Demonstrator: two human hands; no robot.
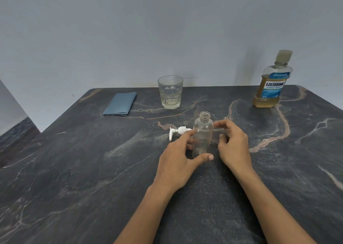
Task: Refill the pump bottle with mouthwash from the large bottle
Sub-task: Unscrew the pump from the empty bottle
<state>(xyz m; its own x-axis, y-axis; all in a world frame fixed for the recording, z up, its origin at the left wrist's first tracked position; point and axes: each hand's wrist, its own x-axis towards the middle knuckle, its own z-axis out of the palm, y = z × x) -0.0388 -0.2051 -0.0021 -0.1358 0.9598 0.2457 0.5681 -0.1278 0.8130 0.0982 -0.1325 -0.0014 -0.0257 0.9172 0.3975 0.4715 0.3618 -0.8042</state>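
The clear pump bottle (203, 132) stands upright and uncapped at the middle of the table, and looks empty. My left hand (178, 162) holds it, fingers on its left side and thumb across the front of its base. The white pump head (179, 131) lies on the table just behind and left of the bottle. Its thin tube (217, 130) runs right behind the bottle. My right hand (233, 143) pinches the tube's end between thumb and fingers. The large Listerine mouthwash bottle (271, 84), capped and about two-thirds full of amber liquid, stands at the far right.
A drinking glass (170, 91) with a little pale liquid stands at the back centre. A folded blue cloth (120, 103) lies to its left. The dark marbled table (74, 169) meets a plain wall at the back, and its left edge cuts diagonally.
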